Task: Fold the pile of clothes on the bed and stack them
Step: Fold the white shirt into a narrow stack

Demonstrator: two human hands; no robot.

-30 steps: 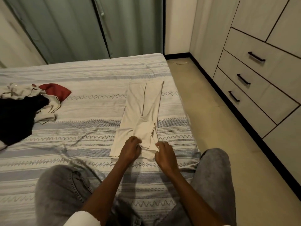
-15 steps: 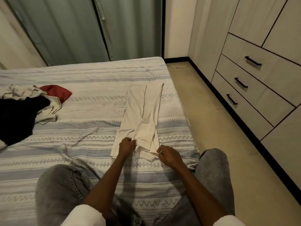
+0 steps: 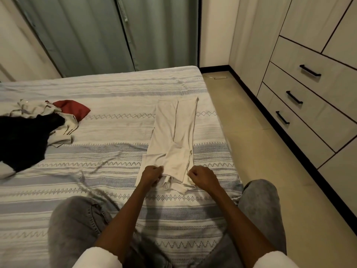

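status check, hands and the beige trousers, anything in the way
Left hand and right hand each grip the near end of the beige trousers. Trousers lie flat, lengthwise on the bed. Unfolded pile off to the left, not in the way.

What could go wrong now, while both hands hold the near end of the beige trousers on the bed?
1. The beige trousers lie close to the right edge of the bed; a pull that way might slide them to the floor.
2. The left hand and right hand grip a bunched near end, so the fold may trap creases.
3. The unfolded pile lies far left, an awkward reach.
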